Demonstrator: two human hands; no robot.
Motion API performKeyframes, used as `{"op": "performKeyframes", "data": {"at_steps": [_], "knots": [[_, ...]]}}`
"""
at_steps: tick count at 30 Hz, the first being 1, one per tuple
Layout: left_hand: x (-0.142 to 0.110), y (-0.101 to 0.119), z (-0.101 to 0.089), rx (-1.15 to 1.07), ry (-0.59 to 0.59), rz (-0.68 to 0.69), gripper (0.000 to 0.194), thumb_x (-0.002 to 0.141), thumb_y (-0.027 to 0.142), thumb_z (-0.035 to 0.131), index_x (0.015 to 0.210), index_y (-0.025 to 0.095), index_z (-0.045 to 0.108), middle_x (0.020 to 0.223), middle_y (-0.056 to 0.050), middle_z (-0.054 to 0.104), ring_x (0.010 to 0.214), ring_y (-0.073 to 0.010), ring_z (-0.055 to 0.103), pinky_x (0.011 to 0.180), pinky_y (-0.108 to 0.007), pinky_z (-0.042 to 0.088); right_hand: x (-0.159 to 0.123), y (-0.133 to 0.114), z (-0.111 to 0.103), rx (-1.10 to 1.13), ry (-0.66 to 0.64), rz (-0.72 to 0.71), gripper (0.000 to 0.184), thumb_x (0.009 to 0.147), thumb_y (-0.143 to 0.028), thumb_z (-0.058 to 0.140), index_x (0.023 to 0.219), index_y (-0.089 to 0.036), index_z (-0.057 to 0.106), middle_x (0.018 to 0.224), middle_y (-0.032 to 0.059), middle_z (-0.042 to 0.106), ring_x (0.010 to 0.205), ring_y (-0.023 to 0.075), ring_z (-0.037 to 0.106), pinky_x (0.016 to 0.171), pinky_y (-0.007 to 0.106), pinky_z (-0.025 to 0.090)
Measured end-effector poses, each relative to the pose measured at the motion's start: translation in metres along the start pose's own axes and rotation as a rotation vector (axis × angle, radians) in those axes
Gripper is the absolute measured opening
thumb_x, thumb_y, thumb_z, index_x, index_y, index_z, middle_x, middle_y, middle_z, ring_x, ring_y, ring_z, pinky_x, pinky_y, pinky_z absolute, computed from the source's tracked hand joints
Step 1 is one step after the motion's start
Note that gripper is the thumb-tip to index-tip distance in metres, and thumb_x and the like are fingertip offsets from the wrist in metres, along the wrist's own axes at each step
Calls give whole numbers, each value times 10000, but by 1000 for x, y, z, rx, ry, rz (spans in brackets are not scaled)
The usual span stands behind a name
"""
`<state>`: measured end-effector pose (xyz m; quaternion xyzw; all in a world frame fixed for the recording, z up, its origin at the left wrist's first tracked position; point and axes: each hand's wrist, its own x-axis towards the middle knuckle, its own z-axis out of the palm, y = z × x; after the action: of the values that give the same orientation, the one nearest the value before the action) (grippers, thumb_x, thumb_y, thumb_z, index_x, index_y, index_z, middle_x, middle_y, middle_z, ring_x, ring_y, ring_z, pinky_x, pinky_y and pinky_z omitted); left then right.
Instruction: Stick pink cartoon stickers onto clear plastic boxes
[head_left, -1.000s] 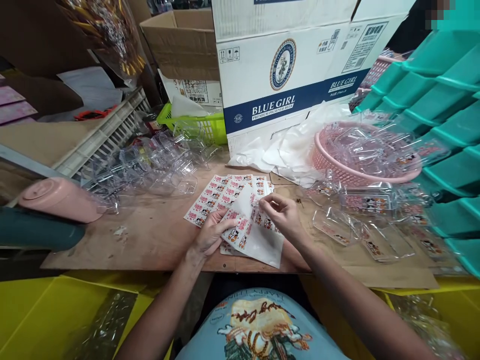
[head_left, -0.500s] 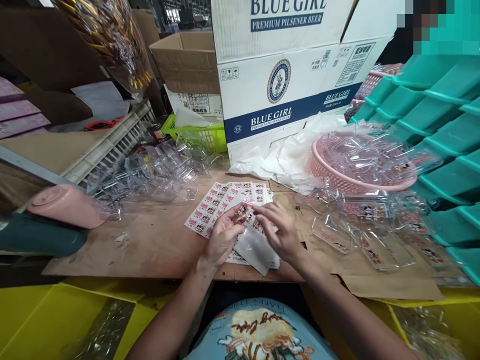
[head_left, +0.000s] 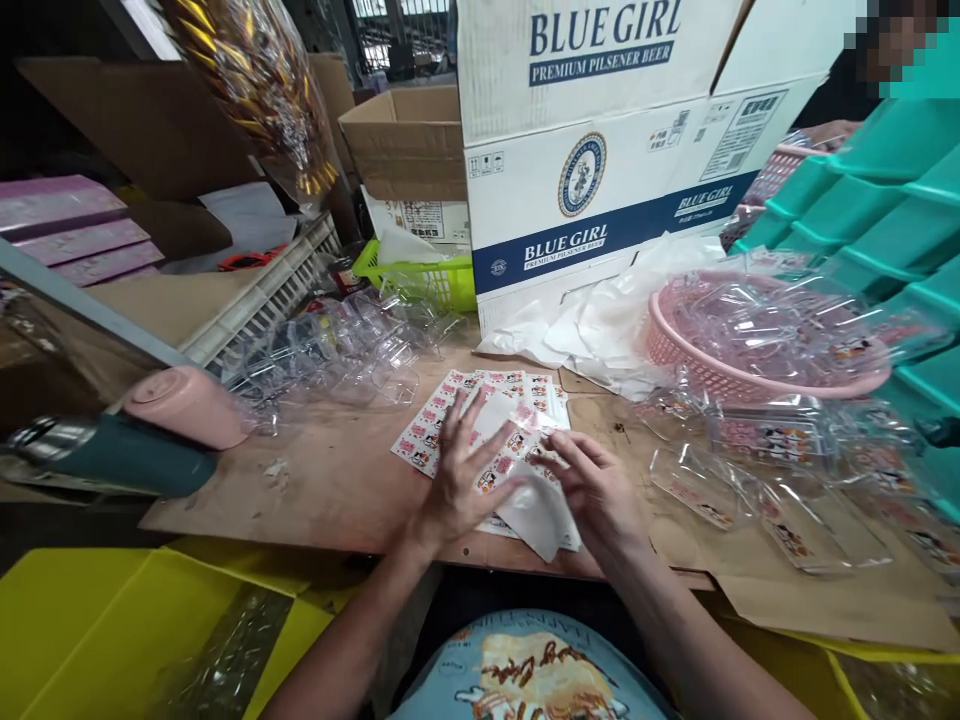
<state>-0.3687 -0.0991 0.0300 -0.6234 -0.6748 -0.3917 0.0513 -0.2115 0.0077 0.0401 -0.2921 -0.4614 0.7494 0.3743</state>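
Observation:
Printed sticker sheets (head_left: 431, 430), with pink lettering and cartoon animals, lie in a loose stack on the table before me. My left hand (head_left: 461, 480) is spread over them, fingers apart, holding nothing. My right hand (head_left: 600, 490) is at the right side of the stack, thumb and forefinger pinched together. A clear printed sticker (head_left: 534, 420) appears to be at those fingertips; its outline is hard to see against the sheets. Below the hands, a whitish backing sheet (head_left: 536, 515) lies at a slant toward the table's front edge.
Clear plastic boxes (head_left: 337, 345) are piled left. Boxes with prints (head_left: 769, 440) lie right, beside a filled pink basket (head_left: 675, 355). A beer carton (head_left: 540, 190) stands behind. Teal bins (head_left: 862, 230) rise at right; a bottle (head_left: 142, 455) and pink cup (head_left: 187, 405) lie left.
My left hand has opened from its pinch and spread over the sheets. My right hand has shifted slightly right, its fingertips now pinched. The whole view has swung a little left.

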Motion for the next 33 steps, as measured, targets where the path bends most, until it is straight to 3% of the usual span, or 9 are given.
{"op": "performKeyframes", "data": {"at_steps": [4, 9, 11, 15, 18, 21, 25, 29, 33], "knots": [[11, -53, -43, 341, 243, -79, 436, 897, 208, 607, 1332, 239, 590, 1305, -142, 577, 1327, -321, 454, 1094, -514, 398, 4, -19, -15, -691, -43, -571, 98, 913, -268, 659, 854, -226, 726, 862, 55, 660, 881, 220, 569, 824, 402, 448], [30, -104, -71, 599, -178, -93, 321, 869, 50, 485, 1070, 148, 715, 1089, -170, 686, 1183, -334, 554, 1144, -591, 263, 0, -23, -6, -1081, -246, -942, 169, 904, -123, 632, 1019, -218, 710, 895, 73, 688, 925, 248, 567, 875, 461, 445], [34, -107, -75, 532, -200, -115, 285, 881, 63, 478, 923, 184, 732, 947, -120, 720, 1090, -304, 602, 1153, -604, 218, -1, -21, -4, -1104, -261, -968, 251, 899, -112, 632, 1112, -233, 684, 933, 75, 687, 959, 258, 577, 901, 479, 457], [37, -74, -78, -59, -106, -394, 108, 852, 307, 668, 826, 206, 693, 898, -63, 737, 959, -267, 649, 1050, -543, 375, 5, -17, -4, -1011, -298, -898, 707, 877, -229, 703, 1502, -231, 372, 1338, 164, 583, 1250, 318, 530, 1024, 517, 459], [38, -36, -71, -772, -353, -592, 304, 823, 470, 707, 817, 168, 668, 823, -69, 733, 790, -210, 674, 830, -374, 508, 14, -17, 1, -1009, -538, -881, 1042, 845, -309, 747, 1602, -240, 34, 1591, 206, 305, 1468, 362, 305, 1149, 588, 335], [35, -11, -59, -1159, -540, -699, 442, 852, 568, 646, 823, 129, 684, 778, -95, 731, 610, -145, 635, 636, -268, 482, 21, -18, 9, -934, -690, -840, 1085, 822, -301, 774, 1603, -296, 21, 1534, 177, 408, 1417, 346, 399, 1146, 560, 356], [19, -4, -41, -1522, -476, -734, 642, 713, 629, 756, 1118, 134, 703, 1010, -160, 746, 771, -186, 688, 622, -239, 458, 21, -18, 19, -435, -340, -450, 1176, 756, -326, 830, 1597, -319, 8, 1086, 72, 648, 914, 215, 661, 849, 384, 580], [-4, 8, -14, -1697, -328, -675, 614, 590, 417, 916, 1131, 204, 719, 1193, -142, 712, 1025, -230, 672, 673, -211, 461, 21, -13, 23, 64, -100, -2, 1075, 765, -323, 817, 1577, -315, 112, 731, -63, 578, 580, 106, 554, 520, 208, 513], [-18, 28, 13, -1543, -137, -626, 398, 656, 256, 890, 1031, 236, 758, 1168, -91, 732, 1091, -251, 665, 835, -284, 510, 22, -9, 24, 234, 1, 137, 1095, 691, -305, 867, 1544, -282, 181, 732, -55, 631, 563, 100, 567, 467, 176, 492]]}}
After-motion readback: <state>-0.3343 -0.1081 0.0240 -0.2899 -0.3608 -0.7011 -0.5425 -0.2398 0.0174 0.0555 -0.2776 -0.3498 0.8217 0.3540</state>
